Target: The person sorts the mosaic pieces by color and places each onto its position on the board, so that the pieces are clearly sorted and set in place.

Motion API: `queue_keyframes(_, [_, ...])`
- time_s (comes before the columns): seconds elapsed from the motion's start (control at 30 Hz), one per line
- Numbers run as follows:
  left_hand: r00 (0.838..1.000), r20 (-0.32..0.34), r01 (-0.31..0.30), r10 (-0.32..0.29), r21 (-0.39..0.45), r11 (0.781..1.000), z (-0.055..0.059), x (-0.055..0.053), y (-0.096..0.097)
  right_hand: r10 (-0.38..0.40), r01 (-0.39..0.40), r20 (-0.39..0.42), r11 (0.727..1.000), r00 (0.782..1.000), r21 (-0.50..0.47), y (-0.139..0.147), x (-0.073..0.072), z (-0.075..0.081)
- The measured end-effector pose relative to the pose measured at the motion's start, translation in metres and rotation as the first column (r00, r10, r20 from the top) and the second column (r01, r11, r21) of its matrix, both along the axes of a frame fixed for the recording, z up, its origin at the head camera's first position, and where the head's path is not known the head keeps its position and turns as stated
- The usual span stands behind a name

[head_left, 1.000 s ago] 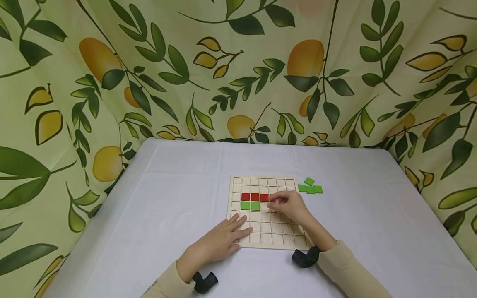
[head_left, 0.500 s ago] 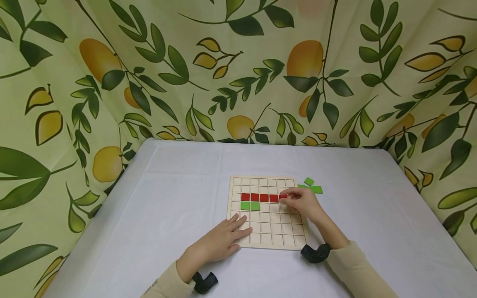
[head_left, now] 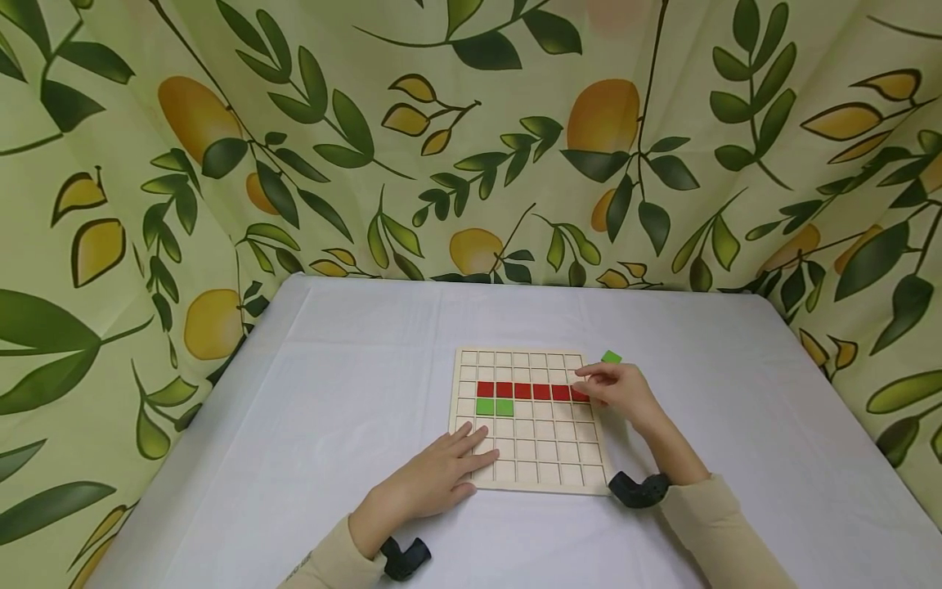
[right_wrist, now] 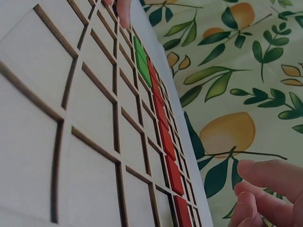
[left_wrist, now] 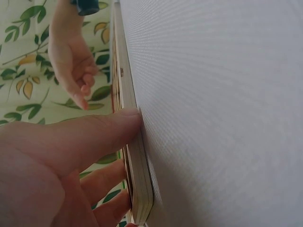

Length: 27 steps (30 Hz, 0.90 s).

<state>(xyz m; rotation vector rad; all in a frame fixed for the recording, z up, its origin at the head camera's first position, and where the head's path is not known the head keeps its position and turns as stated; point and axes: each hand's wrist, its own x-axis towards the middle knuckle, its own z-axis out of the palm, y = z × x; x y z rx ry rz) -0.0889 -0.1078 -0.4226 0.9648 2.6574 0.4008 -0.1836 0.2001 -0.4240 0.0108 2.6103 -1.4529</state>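
Observation:
A pale wooden grid board lies on the table. Along one of its rows runs a line of several red square tiles, with two green tiles in the row nearer the person. My left hand rests on the board's near left corner, fingers spread over the cells; in the left wrist view its thumb presses the board's side edge. My right hand hovers at the right end of the red row, partly covering the last red tile. In the right wrist view its bent fingers hold nothing.
A loose green tile lies beyond the right hand, off the board's right side. A white cloth covers the table. Behind it hangs a leaf-and-fruit patterned curtain. Black curved pieces sit at both wrists.
My right hand has moved rightward along the red row, uncovering more red tiles, and now hides most of the loose green tiles. The left hand has stayed in place.

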Motion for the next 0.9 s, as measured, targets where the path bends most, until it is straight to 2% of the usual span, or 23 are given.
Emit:
queue_keyframes(0.47, [1.0, 0.01, -0.001, 0.001, -0.002, 1.0, -0.001, -0.001, 0.0, 0.027, -0.028, 0.021, 0.999, 0.999, 0.047, 0.025, -0.006, -0.007])
queue_keyframes(0.7, [1.0, 0.011, -0.005, 0.005, -0.013, 1.0, -0.001, -0.001, 0.0, 0.006, -0.007, 0.011, 0.999, 1.0, 0.043, 0.037, -0.009, -0.009])
queue_keyframes(0.9, [1.0, 0.009, -0.004, 0.004, -0.015, 1.0, -0.001, -0.001, 0.0, -0.021, 0.02, 0.037, 0.999, 0.999, 0.035, 0.047, -0.011, -0.008])
